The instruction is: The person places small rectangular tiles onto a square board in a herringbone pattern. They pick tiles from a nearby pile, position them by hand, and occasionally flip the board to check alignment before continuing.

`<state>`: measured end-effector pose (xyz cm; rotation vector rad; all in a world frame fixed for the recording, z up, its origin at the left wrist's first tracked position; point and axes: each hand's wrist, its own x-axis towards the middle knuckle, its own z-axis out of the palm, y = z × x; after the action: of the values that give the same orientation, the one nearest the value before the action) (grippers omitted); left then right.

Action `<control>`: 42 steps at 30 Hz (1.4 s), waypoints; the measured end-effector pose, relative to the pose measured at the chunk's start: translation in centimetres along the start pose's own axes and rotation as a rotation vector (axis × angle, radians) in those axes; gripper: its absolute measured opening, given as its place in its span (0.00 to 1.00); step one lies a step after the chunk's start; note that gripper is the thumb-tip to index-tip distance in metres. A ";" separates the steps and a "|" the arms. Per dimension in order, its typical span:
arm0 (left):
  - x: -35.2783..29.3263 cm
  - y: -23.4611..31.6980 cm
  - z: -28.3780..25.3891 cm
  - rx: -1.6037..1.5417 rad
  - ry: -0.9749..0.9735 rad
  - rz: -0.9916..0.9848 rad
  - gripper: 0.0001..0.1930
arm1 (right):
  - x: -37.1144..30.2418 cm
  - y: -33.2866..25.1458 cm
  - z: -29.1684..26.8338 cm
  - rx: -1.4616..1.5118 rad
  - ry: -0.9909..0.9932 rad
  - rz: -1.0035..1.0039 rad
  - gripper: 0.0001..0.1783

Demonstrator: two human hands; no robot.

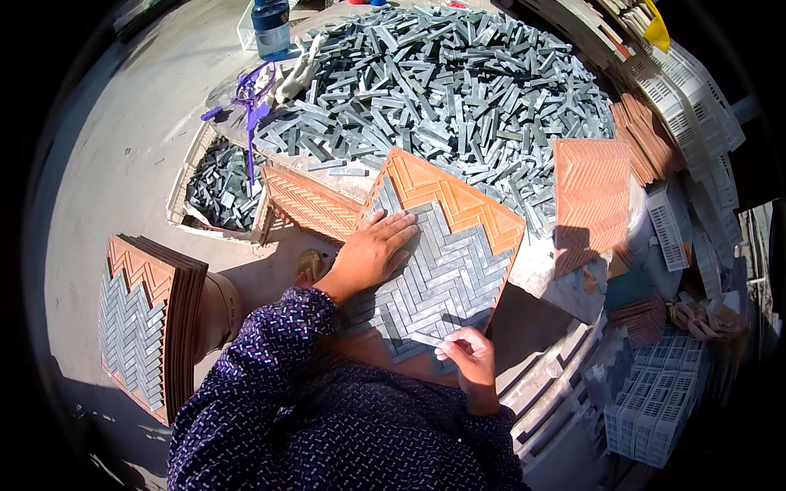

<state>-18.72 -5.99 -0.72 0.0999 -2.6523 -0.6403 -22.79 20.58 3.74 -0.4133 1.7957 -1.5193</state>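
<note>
An orange herringbone mould tray [501, 227] lies tilted in front of me, its slots largely filled with grey stone strips [442, 266] in a zigzag pattern. Bare orange slots show along its far right edge, and a plain orange strip shows at the near edge. My left hand [375, 250] rests flat on the laid strips at the left side, fingers stretched out. Near the lower edge of the tray, my right hand [472, 362] pinches a thin grey stone strip [427, 340] between thumb and fingers.
Beyond the tray spreads a big heap of loose grey strips [442, 90]. A crate [176, 196] of dark pieces and a stack of filled moulds [135, 327] stand at left. Another orange mould [591, 196] lies at right, near white plastic baskets [655, 401]. A water bottle [271, 33] stands far left.
</note>
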 end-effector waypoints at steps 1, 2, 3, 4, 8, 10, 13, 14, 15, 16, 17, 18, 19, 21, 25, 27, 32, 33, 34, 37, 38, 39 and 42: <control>0.2 0.1 0.1 -0.006 0.004 0.010 0.23 | -0.5 0.9 1.3 -0.202 -0.040 -0.121 0.04; 0.2 0.1 0.1 -0.009 0.002 0.011 0.23 | -0.7 1.7 2.6 -0.224 -0.083 -0.096 0.04; 0.2 0.1 0.0 -0.009 0.003 0.009 0.23 | -0.6 1.9 3.8 -0.248 -0.131 -0.073 0.03; 0.0 0.0 -0.2 -0.008 0.003 0.005 0.23 | -0.3 1.3 4.6 -0.305 -0.184 -0.080 0.04; 0.2 0.0 -1.3 0.033 -0.001 0.013 0.24 | 1.9 1.2 7.3 -0.395 -0.244 -0.222 0.04; 0.1 0.6 -2.3 0.029 0.085 0.006 0.24 | 2.5 1.4 8.3 -0.462 -0.226 -0.301 0.03; -1.7 1.7 -5.1 -0.052 0.167 -0.067 0.25 | 2.7 1.6 8.7 -0.603 -0.175 -0.421 0.03; -3.2 1.9 -5.9 -0.085 0.171 -0.107 0.25 | 2.4 1.3 9.0 -0.648 -0.143 -0.451 0.03; -4.6 1.9 -6.3 -0.126 0.177 -0.140 0.25 | 2.3 1.3 9.1 -0.699 -0.102 -0.478 0.04; -6.2 1.9 -6.6 -0.132 0.179 -0.149 0.25 | 2.1 1.6 9.4 -0.716 -0.083 -0.502 0.05; -8.0 2.0 -6.8 -0.137 0.179 -0.158 0.24 | 2.1 1.7 9.6 -0.788 -0.081 -0.553 0.05; -9.5 2.4 -7.0 -0.145 0.166 -0.183 0.22 | 2.0 1.8 9.8 -0.862 -0.070 -0.598 0.05; -11.0 2.8 -6.9 -0.153 0.151 -0.208 0.21 | 1.8 1.9 10.0 -0.937 -0.059 -0.642 0.05; -13.9 3.4 -6.2 -0.196 0.133 -0.228 0.20 | 1.8 2.3 10.5 -0.897 -0.064 -0.663 0.05; -16.3 4.3 -4.9 -0.194 0.087 -0.161 0.16 | 2.4 2.3 10.0 -0.781 -0.137 -0.625 0.05; -16.1 4.8 -5.4 -0.095 -0.042 -0.110 0.18 | 2.9 1.5 8.9 -0.606 -0.157 -0.534 0.07; -15.5 4.9 -5.4 0.046 -0.285 -0.010 0.25 | 3.6 0.7 5.1 -0.564 0.119 -0.497 0.04; -15.3 4.8 -5.3 0.074 -0.321 0.025 0.24 | 3.5 0.9 4.6 -0.551 0.130 -0.512 0.04; -15.1 4.8 -5.7 0.123 -0.350 0.080 0.24 | 3.4 1.1 4.3 -0.539 0.141 -0.527 0.05; -15.0 4.7 -5.6 0.248 -0.360 0.143 0.23 | 2.6 1.8 4.0 -0.645 0.109 -0.587 0.06; -15.3 4.6 -5.4 0.184 -0.356 0.131 0.23 | 2.3 1.9 4.2 -0.725 0.071 -0.651 0.08; -15.6 4.6 -5.1 0.117 -0.356 0.122 0.23 | 2.0 2.1 4.7 -0.714 0.024 -0.690 0.09; -15.3 4.8 -5.1 0.140 -0.384 0.127 0.23 | 1.6 2.3 5.9 -0.671 -0.101 -0.739 0.12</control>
<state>-2.58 -1.42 -0.06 -0.1675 -3.0402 -0.4694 -19.27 15.92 0.81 -1.5877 2.1596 -1.2348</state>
